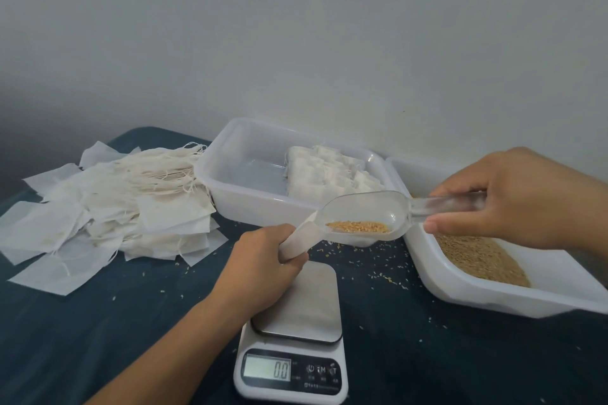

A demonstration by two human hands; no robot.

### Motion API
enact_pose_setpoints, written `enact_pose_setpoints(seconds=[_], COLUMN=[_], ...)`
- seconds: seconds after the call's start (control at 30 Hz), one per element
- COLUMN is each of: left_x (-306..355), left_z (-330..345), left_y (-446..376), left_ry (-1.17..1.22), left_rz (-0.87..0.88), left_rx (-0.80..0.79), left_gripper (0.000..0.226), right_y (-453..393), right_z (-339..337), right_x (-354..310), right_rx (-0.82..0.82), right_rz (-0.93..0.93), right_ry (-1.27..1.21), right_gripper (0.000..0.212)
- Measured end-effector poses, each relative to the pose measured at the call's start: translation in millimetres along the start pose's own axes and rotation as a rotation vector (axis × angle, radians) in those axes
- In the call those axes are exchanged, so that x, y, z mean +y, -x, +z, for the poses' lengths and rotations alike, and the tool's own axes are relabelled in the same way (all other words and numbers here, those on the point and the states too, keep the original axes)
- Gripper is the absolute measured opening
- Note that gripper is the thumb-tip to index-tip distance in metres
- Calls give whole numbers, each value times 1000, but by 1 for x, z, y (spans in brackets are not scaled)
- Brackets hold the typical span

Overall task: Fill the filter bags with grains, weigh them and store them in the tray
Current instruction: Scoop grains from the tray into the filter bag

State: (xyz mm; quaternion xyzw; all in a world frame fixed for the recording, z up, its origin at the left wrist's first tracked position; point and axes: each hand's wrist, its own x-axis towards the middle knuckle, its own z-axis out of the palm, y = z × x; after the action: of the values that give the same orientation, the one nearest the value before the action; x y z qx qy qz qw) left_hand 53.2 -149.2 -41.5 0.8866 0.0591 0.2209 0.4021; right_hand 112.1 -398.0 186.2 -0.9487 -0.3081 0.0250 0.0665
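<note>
My left hand (263, 260) is curled round a white filter bag (297, 242), holding it above the steel plate of the scale (296, 322), whose display reads zero. The bag's mouth tilts up toward the tip of the clear plastic scoop (365, 217). My right hand (513, 197) pinches the scoop's handle between thumb and fingers, keeping the scoop roughly level, its tip meeting the bag's opening; whether the lip is actually inside the bag I cannot tell from this angle. A small heap of golden grains (358, 227) lies in the scoop's bowl.

To the right, a white tub (493, 297) holds the main supply of grain, tilted toward me. Behind the scoop sits the clear storage tray (237, 148), with a row of filled bags (325, 171) packed along its right side and the left part of its floor bare. On the left of the dark blue tabletop (98, 339) sprawls a loose pile of empty bags (108, 207) with tangled strings. Stray grains are scattered across the cloth between scale and tub.
</note>
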Motion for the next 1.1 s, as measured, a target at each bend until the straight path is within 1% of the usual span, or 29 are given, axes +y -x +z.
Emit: enact_pose_setpoints(seconds=[0.17, 0.33, 0.4, 0.5, 0.67, 0.7, 0.8, 0.87, 0.97, 1.1], left_x=[1, 2, 2, 2, 1, 1, 2, 2, 1, 4], left_z=[-1, -1, -2, -3, -2, -2, -2, -2, -4, -8], left_y=[0, 0, 0, -1, -2, -2, -2, -3, -4, -3], left_ry=[-26, -3, 25, 80, 114, 125, 190, 249, 315, 404], left_rz=[3, -17, -45, -71, -87, -91, -113, -146, -182, -155], left_rx=[-11, -5, -7, -7, -3, -3, -10, -19, -55, -151], left_gripper=[16, 16, 15, 19, 20, 23, 21, 19, 27, 25], right_y=[-2, 0, 2, 5, 8, 8, 7, 3, -13, -41], right_z=[-2, 3, 8, 25, 69, 77, 102, 120, 142, 164], right_x=[1, 10, 15, 26, 52, 56, 62, 59, 44, 11], right_rx=[22, 44, 33, 27, 46, 56, 116, 153, 210, 220], right_rz=[-12, -8, 1, 26, 73, 79, 67, 81, 53, -63], right_ry=[78, 56, -23, -238, -497, -564, -712, -802, -902, -1009], right_gripper=[51, 37, 33, 24, 14, 18, 38, 44, 43, 36])
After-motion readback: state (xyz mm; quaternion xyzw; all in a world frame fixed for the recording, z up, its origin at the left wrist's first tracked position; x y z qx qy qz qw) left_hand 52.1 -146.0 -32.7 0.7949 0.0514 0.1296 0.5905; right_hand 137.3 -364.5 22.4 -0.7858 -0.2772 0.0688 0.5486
